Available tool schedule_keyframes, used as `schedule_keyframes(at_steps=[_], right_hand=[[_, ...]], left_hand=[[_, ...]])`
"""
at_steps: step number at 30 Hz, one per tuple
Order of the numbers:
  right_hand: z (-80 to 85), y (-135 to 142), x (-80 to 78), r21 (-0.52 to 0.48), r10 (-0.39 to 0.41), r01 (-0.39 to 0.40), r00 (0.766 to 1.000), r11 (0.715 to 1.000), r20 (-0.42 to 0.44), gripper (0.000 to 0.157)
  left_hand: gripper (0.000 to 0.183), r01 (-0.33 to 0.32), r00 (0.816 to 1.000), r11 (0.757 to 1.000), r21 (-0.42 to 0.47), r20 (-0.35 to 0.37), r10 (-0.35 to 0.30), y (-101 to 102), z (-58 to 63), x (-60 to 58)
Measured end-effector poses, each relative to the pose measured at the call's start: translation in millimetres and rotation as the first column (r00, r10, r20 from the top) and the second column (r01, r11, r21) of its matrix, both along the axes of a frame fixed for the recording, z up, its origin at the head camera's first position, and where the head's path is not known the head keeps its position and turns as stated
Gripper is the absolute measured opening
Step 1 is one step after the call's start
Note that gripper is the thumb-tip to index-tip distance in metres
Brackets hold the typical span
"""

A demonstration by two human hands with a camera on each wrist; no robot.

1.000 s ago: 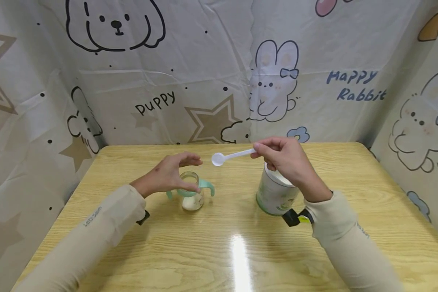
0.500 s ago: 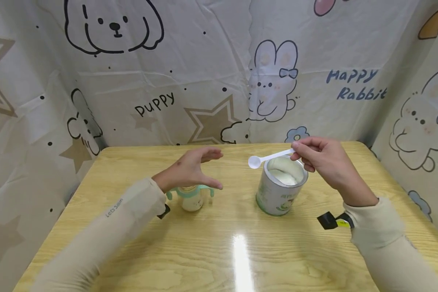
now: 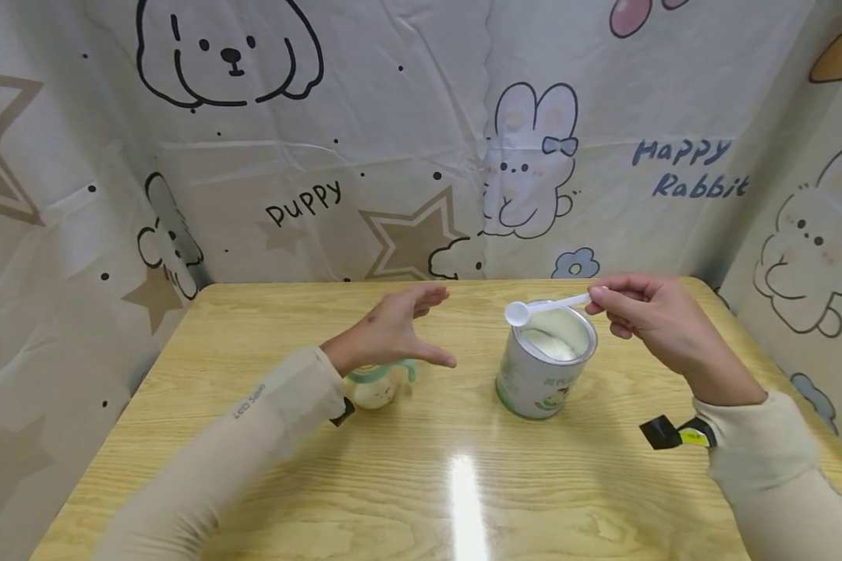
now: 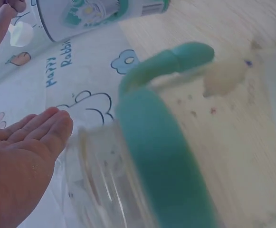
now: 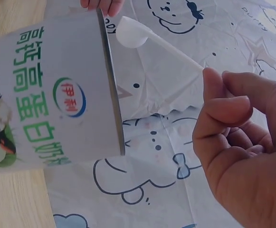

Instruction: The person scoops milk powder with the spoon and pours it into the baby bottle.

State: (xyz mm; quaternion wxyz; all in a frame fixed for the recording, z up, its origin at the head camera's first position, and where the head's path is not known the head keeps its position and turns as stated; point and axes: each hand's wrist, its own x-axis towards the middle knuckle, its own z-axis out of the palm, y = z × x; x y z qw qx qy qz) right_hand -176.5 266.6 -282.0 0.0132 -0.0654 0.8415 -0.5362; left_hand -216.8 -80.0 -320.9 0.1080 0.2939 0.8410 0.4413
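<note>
Between thumb and fingertips my right hand (image 3: 663, 327) pinches the handle end of a white measuring scoop (image 3: 517, 314). The scoop's bowl is over the near-left rim of an open milk powder can (image 3: 533, 386), which has pale powder inside. My left hand (image 3: 393, 331), thumb and fingers spread apart, holds nothing and is between the bottle and the can. Partly hidden behind that hand and wrist, a clear baby bottle (image 3: 374, 395) stands upright with whitish contents. In the left wrist view, its green handled collar (image 4: 161, 152) appears close up.
A light wooden table (image 3: 421, 499) carries the bottle and the can. Behind it and at both sides hangs a pale cloth (image 3: 407, 117) printed with cartoon animals and stars. Small black cameras, one of them the right wrist camera (image 3: 659, 432), are strapped below the wrists.
My right hand has carried the scoop rightward, from between bottle and can to over the can's rim. My left hand has moved right, away from around the bottle's top, with fingers still spread.
</note>
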Motion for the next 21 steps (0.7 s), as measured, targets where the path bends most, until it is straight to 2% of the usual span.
schedule_keyframes(at_steps=[5, 11, 16, 21], right_hand=[[-1.9, 6.3, 1.1, -0.075, -0.003, 0.002, 1.0, 0.997, -0.003, 0.009], [-4.2, 13.6, 3.0, -0.061, -0.051, 0.05, 0.998, 0.997, -0.025, 0.012], [-6.7, 16.3, 2.6, -0.083, -0.054, 0.049, 0.996, 0.995, -0.069, 0.012], [-10.2, 16.7, 2.7, -0.036, -0.077, 0.074, 0.993, 0.997, -0.089, 0.012]], left_hand=[[0.101, 0.0, 1.0, 1.0, 0.008, 0.02, -0.001, 10.9, 0.1, 2.9], [0.101, 0.013, 0.999, 1.0, 0.015, 0.046, -0.014, 24.7, -1.2, 5.6], [0.103, 0.05, 0.998, 0.998, 0.041, 0.039, -0.052, 36.0, -4.7, 6.8], [0.104, 0.048, 0.997, 0.998, 0.046, 0.054, -0.051, 44.0, -12.0, 8.4]])
